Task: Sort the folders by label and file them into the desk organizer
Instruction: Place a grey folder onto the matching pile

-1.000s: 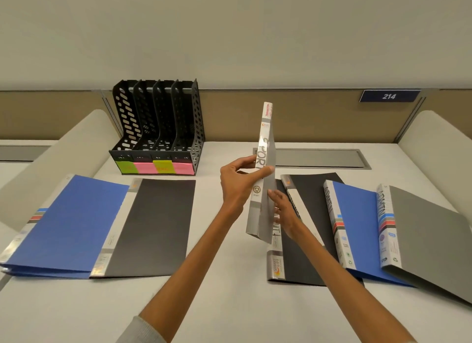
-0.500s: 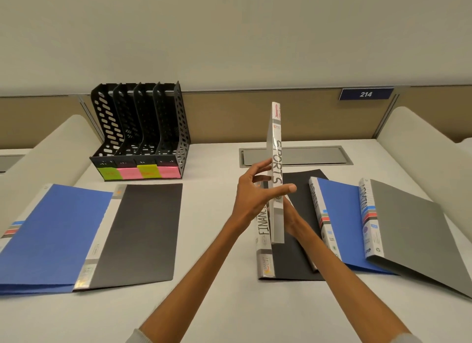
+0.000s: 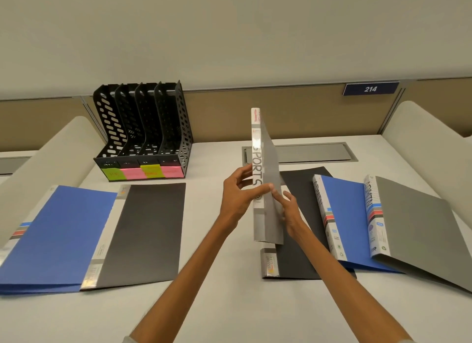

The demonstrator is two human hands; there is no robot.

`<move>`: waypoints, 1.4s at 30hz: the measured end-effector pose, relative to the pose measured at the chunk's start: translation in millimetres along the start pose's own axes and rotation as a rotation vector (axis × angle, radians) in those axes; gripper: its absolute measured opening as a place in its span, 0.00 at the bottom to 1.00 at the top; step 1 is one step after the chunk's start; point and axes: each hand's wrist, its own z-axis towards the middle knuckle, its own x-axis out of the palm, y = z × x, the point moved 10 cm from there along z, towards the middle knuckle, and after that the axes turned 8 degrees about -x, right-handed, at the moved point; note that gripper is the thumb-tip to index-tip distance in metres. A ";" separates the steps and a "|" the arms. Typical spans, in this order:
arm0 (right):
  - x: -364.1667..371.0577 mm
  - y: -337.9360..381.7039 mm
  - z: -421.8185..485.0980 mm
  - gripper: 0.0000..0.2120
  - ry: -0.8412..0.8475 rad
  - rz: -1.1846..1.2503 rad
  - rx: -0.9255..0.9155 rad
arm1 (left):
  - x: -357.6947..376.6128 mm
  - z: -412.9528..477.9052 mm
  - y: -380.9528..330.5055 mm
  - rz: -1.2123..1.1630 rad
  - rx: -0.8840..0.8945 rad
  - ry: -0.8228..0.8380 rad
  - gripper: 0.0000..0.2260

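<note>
I hold a grey folder [image 3: 267,164] upright above the desk, its spine labelled SPORTS facing me. My left hand [image 3: 238,198] grips the spine, thumb across its front. My right hand [image 3: 290,212] touches the folder's right cover from behind, partly hidden. Under it lies a black folder [image 3: 304,230]. The black desk organizer [image 3: 145,133] stands at the back left, with green and pink sticky labels along its base and nothing in its slots.
A blue folder [image 3: 58,235] and a black folder [image 3: 148,230] lie flat on the left. A blue folder [image 3: 342,220] and a grey folder [image 3: 419,230], both labelled ADMIN, lie on the right. Padded dividers flank the desk; a cable hatch [image 3: 314,152] sits behind.
The SPORTS folder has been turned upright and its right cover now shows. The view has shifted slightly, and my right hand has come further into view beside it.
</note>
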 end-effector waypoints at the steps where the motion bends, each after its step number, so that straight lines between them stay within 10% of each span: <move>1: -4.7 -3.0 0.6 0.33 -0.048 0.000 0.003 | -11.5 -0.2 6.4 -0.002 -0.003 -0.024 0.23; 4: -17.8 -9.3 6.4 0.44 -0.182 -0.150 -0.008 | -49.7 2.0 28.6 -0.007 -0.050 -0.093 0.18; 11: 32.8 -24.8 9.0 0.27 -0.109 -0.166 -0.021 | -146.7 -4.2 88.4 -0.023 -0.252 -0.241 0.10; 32: 248.6 -157.6 -26.8 0.35 -0.087 -0.341 0.108 | -397.3 -37.6 161.1 0.478 -0.338 -0.487 0.20; 42: 281.3 -163.3 -28.0 0.41 -0.191 -0.902 0.003 | -420.2 -31.6 190.5 0.512 -0.361 -0.442 0.28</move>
